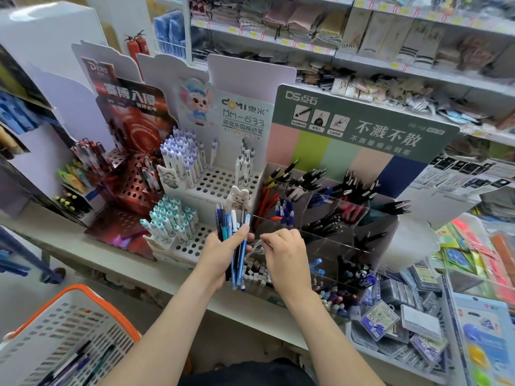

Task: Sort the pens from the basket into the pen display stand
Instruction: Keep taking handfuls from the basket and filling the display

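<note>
My left hand (220,254) grips a bundle of several pens (232,232), mostly blue, held upright in front of the displays. My right hand (284,254) pinches one clear pen (258,244) just to the right of the bundle, above the front compartments of the clear acrylic pen display stand (320,215). That stand has compartments with black, red and blue pens under a green "DS" header board. The white basket with orange rim (69,330) stands at the lower left with several pens lying in it.
A white perforated pen stand (211,185) with white-purple and white-teal pens is left of the acrylic stand; a red perforated stand (128,188) is further left. Boxes of refills (390,321) lie at the right. Shelves of socks fill the background.
</note>
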`<state>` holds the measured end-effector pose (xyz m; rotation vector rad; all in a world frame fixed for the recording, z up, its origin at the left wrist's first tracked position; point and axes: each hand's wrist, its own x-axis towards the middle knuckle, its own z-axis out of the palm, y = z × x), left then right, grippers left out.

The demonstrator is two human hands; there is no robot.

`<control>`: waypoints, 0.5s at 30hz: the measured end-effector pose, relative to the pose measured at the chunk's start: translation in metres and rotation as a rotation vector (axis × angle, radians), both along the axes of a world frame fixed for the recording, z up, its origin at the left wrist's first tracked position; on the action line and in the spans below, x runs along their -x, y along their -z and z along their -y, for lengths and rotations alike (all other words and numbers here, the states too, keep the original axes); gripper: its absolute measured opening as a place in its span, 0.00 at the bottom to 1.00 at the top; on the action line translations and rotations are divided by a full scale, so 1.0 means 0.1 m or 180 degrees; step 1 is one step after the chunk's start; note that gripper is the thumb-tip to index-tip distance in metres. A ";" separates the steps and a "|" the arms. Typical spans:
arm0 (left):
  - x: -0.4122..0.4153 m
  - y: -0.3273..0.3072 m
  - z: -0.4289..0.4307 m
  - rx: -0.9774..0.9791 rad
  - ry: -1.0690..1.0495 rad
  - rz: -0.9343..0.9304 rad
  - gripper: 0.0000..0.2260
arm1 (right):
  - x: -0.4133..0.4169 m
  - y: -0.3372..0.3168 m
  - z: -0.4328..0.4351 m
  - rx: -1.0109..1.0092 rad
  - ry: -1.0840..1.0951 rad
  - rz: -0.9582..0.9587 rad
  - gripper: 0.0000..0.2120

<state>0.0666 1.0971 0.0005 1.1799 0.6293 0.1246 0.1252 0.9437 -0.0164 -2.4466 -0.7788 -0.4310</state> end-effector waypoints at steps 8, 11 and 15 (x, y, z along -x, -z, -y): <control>0.02 0.06 0.00 -0.0093 -0.0122 -0.0097 0.18 | -0.01 -0.37 0.02 -0.1371 0.0369 -0.0246 0.06; 0.03 0.05 0.02 -0.0104 -0.0104 -0.0097 0.18 | -0.01 -0.34 0.02 -0.1196 0.0322 0.0059 0.07; 0.04 0.02 0.07 -0.0097 -0.0007 -0.0070 0.15 | -0.02 -0.07 0.02 -0.0028 -0.0047 -0.0017 0.05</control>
